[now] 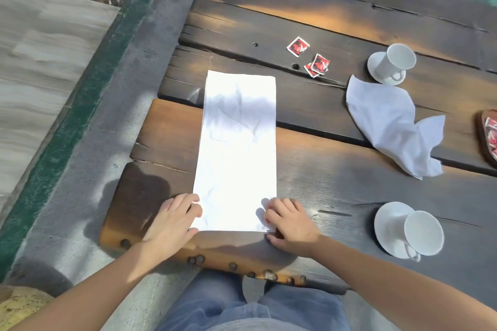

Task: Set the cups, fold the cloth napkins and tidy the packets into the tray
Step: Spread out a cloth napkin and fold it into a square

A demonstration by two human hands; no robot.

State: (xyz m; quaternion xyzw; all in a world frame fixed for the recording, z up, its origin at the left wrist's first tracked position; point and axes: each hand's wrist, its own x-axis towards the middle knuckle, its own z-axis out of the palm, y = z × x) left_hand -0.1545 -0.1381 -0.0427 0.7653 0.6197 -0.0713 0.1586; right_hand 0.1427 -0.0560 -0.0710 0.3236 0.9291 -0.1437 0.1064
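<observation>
White near corners pinched in curled fingertips [194,199], left hand [172,223] and right hand [291,226] one each, napkin [238,142] a long strip running from the table's [336,183] near edge: lift both level, match far corners, press crease.

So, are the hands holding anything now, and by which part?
The long white napkin: the left hand pinches its near left corner, the right hand its near right corner. It lies flat on the table.

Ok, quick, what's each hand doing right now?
Left hand: pinching the folded napkin's near left corner.
Right hand: pinching its near right corner.
</observation>
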